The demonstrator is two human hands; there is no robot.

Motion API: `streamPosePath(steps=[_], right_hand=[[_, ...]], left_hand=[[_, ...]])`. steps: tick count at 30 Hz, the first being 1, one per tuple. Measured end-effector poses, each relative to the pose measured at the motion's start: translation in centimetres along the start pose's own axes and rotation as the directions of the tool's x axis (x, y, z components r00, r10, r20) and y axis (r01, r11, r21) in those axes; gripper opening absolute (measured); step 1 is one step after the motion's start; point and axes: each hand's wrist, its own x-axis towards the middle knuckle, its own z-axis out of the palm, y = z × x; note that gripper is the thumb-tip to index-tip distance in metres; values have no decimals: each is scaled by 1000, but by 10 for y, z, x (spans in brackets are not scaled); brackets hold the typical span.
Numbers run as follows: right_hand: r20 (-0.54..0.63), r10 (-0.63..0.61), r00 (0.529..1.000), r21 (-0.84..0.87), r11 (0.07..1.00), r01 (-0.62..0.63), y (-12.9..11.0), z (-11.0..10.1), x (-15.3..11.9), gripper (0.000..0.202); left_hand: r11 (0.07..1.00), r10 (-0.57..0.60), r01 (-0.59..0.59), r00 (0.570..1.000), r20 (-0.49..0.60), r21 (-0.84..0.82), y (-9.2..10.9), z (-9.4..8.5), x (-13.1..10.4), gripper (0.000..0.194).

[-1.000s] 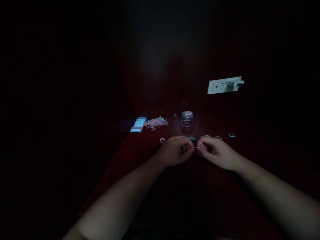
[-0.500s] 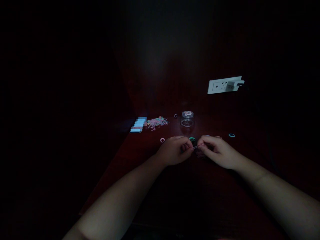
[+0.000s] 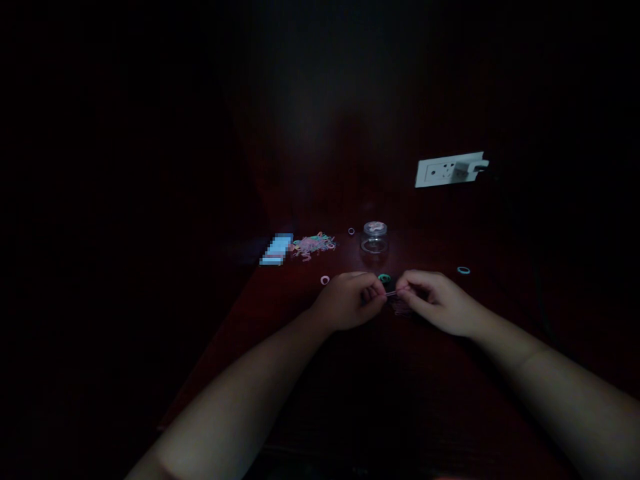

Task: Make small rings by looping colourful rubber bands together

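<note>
Pink band (image 3: 391, 293), thin and doubled, hangs in the short gap between the two hands, above the dark red tabletop (image 3: 270, 307). The left hand (image 3: 350, 301) pinches one end between thumb and finger, and the right hand (image 3: 437, 303) pinches the other end in the same way. So the hands are close to each other but not touching, joined only by this band. How tightly they press, I cannot tell.

By my judgement, the band is very light, soft and stretchy, perhaps a little slippery, and too strong a pull could snap it. It is best taken at both ends, with the tips of thumb and finger, leaving the middle free.

Seen from the band, some pinkish strands (image 3: 401, 307) show at about five o'clock, too dark to make out well. One green ring (image 3: 384, 278) is just beyond, near twelve o'clock, and farther that way stands a clear jar (image 3: 374, 248) with its lid on. At ten o'clock lies a loose pile of coloured bands (image 3: 314, 247), with a lit phone (image 3: 277, 249) beside it. Toward nine o'clock is a pale pink ring (image 3: 321, 281); toward three o'clock, a blue ring (image 3: 463, 273).
</note>
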Motion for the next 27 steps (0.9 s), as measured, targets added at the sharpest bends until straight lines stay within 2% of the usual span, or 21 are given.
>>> streamPosePath(steps=[18,27], right_hand=[[36,11,999,-32,999,-10,4,-2,-1,20],[31,47,998,-243,969,-39,15,-11,0,16]], left_hand=[[1000,16,-16,1000,-11,-4,-2,1,0,6],[1000,7,-6,1000,-28,29,-4,0,-1,7]])
